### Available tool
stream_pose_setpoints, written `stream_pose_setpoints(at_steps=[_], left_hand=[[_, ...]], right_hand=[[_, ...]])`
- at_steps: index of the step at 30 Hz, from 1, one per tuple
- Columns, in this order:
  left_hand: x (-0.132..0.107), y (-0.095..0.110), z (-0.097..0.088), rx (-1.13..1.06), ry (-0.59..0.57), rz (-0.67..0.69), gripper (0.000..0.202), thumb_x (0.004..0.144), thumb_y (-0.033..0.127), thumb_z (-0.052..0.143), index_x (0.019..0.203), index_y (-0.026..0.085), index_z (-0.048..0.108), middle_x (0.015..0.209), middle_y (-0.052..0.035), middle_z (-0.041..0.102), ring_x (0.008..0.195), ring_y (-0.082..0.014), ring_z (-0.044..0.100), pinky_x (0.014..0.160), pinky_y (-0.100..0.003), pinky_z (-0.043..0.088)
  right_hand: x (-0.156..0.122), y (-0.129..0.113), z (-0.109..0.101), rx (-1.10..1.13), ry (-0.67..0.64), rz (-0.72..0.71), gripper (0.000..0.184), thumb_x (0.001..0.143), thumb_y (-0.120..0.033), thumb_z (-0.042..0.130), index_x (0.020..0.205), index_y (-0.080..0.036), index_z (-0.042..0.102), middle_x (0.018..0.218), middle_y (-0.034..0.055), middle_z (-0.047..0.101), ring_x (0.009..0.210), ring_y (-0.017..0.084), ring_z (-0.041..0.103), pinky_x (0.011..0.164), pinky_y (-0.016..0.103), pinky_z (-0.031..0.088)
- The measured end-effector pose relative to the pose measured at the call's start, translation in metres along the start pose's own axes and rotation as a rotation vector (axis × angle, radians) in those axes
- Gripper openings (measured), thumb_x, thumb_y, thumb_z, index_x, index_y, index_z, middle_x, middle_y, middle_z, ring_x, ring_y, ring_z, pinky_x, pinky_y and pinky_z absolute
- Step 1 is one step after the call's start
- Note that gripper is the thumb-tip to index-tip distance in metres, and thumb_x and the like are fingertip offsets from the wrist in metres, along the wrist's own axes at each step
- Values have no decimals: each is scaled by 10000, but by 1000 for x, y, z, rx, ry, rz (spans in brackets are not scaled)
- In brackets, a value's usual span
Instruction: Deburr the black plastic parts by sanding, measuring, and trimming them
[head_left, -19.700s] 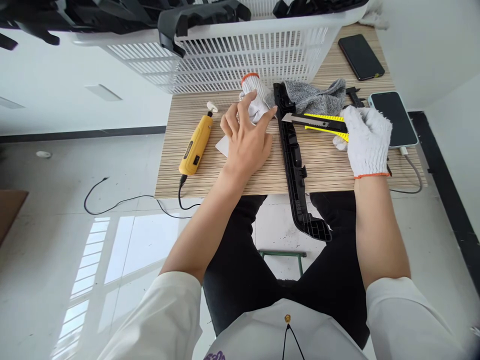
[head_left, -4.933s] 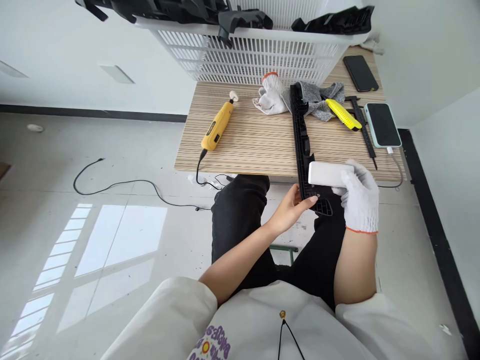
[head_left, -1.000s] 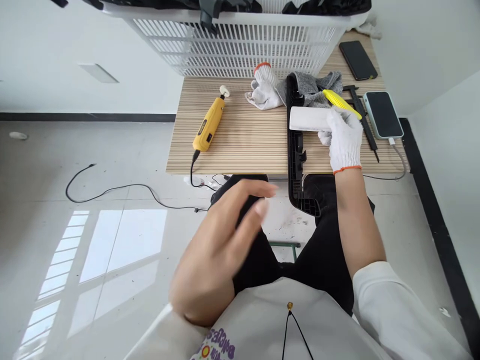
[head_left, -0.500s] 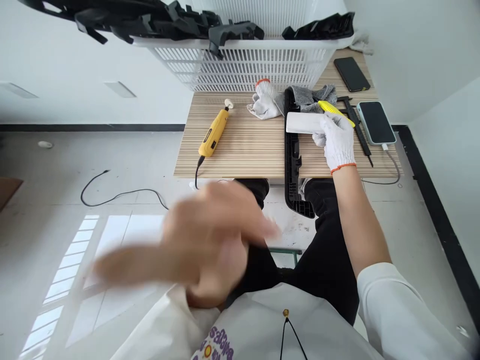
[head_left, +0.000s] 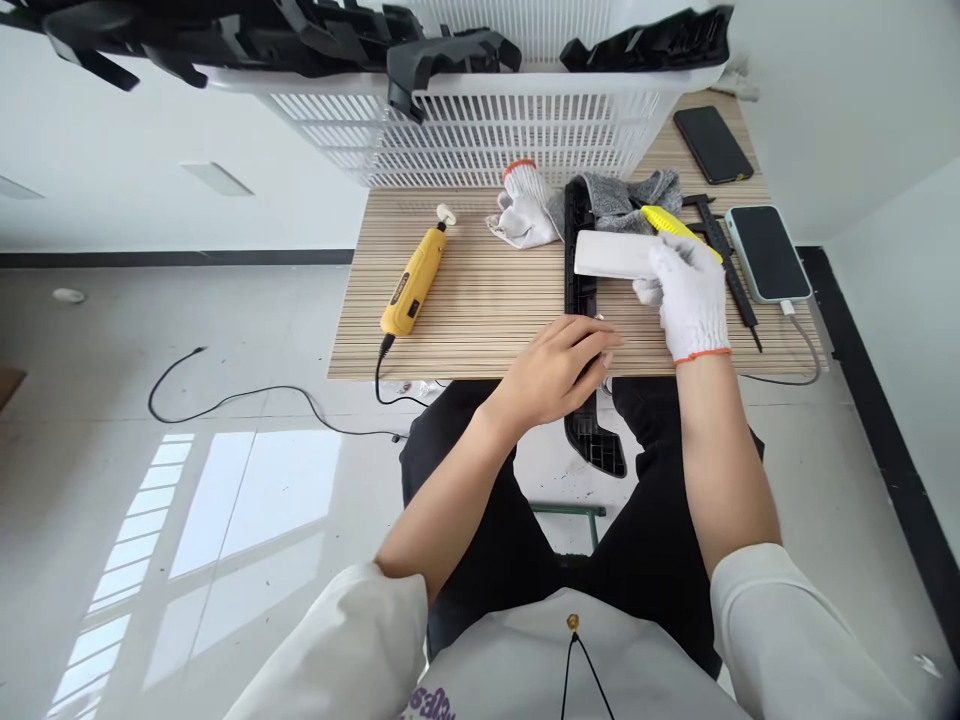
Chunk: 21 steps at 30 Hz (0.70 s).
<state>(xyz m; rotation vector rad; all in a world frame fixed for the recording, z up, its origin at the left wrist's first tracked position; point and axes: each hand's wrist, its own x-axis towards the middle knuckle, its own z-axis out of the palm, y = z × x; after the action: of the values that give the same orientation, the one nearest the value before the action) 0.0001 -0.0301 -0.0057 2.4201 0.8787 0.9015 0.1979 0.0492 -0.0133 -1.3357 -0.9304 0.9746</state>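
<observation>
My bare left hand [head_left: 556,370] lies across a long black plastic trim piece [head_left: 581,295], touching it near the table's front edge, fingers stretched out over it and slightly apart. The trim's lower end hangs past the edge, above the floor between my knees. In a white knit glove with an orange cuff, my right hand [head_left: 686,290] is closed on the right end of a flat white block [head_left: 613,255]. This block lies crosswise over the trim; whether they touch is unclear. A yellow-handled tool [head_left: 667,222] lies just behind my gloved fingers.
A yellow rotary tool [head_left: 416,280] with a white tip lies on the left, its cord dropping off the table [head_left: 480,290]. Behind are a white glove [head_left: 523,212], a grey cloth [head_left: 619,205] and a white basket [head_left: 480,130] of black parts. Calipers [head_left: 727,260] and two phones [head_left: 771,252] lie right.
My left hand, blurred over my lap before, has moved forward onto the trim piece. The right hand keeps its hold on the white block. The view has shifted slightly.
</observation>
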Motion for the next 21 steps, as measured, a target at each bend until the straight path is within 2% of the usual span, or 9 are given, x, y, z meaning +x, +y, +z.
stream_pose_setpoints(at_steps=[4, 8, 12, 17, 21], left_hand=[[-8, -1, -2, 80, 74, -109, 338, 1066, 287, 437, 1356, 195, 584, 1418, -147, 590, 1301, -279, 558, 1103, -476, 476], [-8, -7, -4, 110, 74, -153, 334, 1064, 295, 450, 1340, 179, 597, 1381, -143, 614, 1312, -280, 551, 1120, -475, 470], [-10, -10, -3, 104, 33, -157, 327, 1059, 292, 461, 1323, 183, 620, 1363, -135, 629, 1335, -285, 533, 1134, -488, 470], [-11, -12, -1, 90, 33, -121, 318, 1057, 287, 467, 1275, 165, 664, 1372, -138, 627, 1375, -291, 497, 1166, -501, 455], [-11, -13, 0, 85, 35, -119, 313, 1056, 292, 468, 1247, 165, 681, 1373, -146, 623, 1388, -305, 481, 1165, -527, 456]], right_hand=[[-8, -6, 5, -25, -69, 28, 153, 852, -262, 711, 971, -206, 633, 758, -22, 643, 515, 73, 559, 426, 192, 450], [-13, -10, 10, 32, 12, 32, 107, 872, -242, 665, 951, -180, 627, 722, -21, 622, 474, 57, 514, 399, 179, 410], [-12, -9, 9, -36, -75, 44, 232, 835, -267, 716, 1038, -194, 628, 767, -15, 646, 486, 79, 553, 383, 197, 415], [-10, -6, 8, -1, -10, 16, 185, 857, -319, 695, 962, -199, 602, 735, -21, 618, 459, 62, 509, 360, 184, 363], [-13, -9, 7, -70, -99, 58, 336, 798, -359, 758, 1076, -229, 620, 814, -3, 666, 491, 89, 556, 370, 209, 402]])
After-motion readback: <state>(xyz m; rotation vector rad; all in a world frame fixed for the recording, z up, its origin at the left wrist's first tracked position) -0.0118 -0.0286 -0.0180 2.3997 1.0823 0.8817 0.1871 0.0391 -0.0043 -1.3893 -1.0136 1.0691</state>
